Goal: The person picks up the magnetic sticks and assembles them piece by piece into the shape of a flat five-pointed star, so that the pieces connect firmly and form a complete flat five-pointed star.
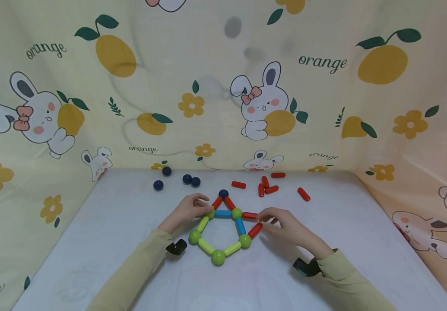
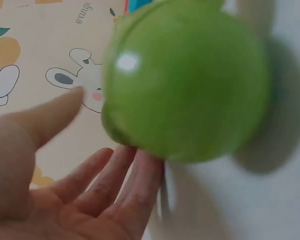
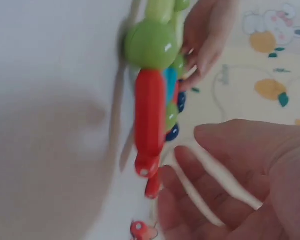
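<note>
A ring of magnetic-looking rods and balls lies on the table, with green balls (image 1: 218,257) at its corners, light-green rods (image 1: 206,246) and blue rods (image 1: 223,213). Above its top edge, two red rods meet at a dark blue ball (image 1: 223,193). On the right, an upper red rod (image 1: 249,215) and a lower red rod (image 1: 255,230) stick out from two green balls. My left hand (image 1: 189,209) touches the upper-left green ball (image 1: 209,212), its thumb apart from the fingers. Fingers loosely bent, my right hand (image 1: 283,224) is at the free ends of the protruding red rods, pinching neither.
Several loose dark blue balls (image 1: 187,179) lie at the back left of the white table (image 1: 130,259). Towards the back right are several loose red rods (image 1: 271,189). A patterned cloth (image 1: 215,65) rises behind the table and along both sides.
</note>
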{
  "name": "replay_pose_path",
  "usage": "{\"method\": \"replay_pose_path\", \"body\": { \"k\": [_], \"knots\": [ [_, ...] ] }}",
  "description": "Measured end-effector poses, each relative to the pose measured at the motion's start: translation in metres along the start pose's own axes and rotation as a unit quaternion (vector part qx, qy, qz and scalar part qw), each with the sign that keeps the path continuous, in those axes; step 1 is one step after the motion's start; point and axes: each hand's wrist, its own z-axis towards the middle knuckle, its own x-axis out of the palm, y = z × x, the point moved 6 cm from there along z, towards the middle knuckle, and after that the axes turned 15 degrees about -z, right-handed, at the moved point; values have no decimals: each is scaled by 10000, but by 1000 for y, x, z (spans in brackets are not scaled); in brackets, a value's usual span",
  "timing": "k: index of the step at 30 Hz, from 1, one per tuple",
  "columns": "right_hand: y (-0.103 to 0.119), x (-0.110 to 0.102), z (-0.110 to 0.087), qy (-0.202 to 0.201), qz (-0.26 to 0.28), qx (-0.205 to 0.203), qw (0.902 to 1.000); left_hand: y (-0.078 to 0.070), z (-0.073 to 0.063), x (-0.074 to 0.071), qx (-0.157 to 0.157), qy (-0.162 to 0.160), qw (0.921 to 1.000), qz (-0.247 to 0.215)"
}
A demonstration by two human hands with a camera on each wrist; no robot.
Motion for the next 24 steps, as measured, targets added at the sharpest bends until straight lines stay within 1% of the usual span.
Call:
{"method": "replay_pose_path", "body": {
  "k": [2, 5, 8, 10, 12, 14, 16, 20, 24],
  "knots": [
    [-1, 2, -4, 170, 232, 147, 9995, -2, 5, 1, -137, -14, 9999, -17],
    [1, 12, -10, 664, 676, 292, 9951, -7, 13, 2, -256, 29, 9997, 31],
    [4, 25, -14, 1110, 1168, 584, 9852, -14, 19, 5, -323, 161, 9993, 27],
    [5, 32, -15, 1266, 1450, 832, 9778, -18, 21, 6, -339, 290, 9990, 102],
    [6, 37, -15, 1332, 1603, 1088, 9720, -20, 23, 7, -369, 416, 9983, 173],
    [7, 42, -15, 1402, 1687, 1259, 9675, -22, 25, 8, -392, 514, 9976, 267],
    [8, 44, -14, 1459, 1687, 1347, 9655, -23, 27, 10, -411, 586, 9968, 342],
    [9, 50, -13, 1603, 1548, 1402, 9647, -25, 31, 15, -522, 695, 9952, 457],
    [10, 54, -10, 1623, 1412, 1471, 9654, -26, 36, 18, -689, 815, 9923, 634]
  ]
}}
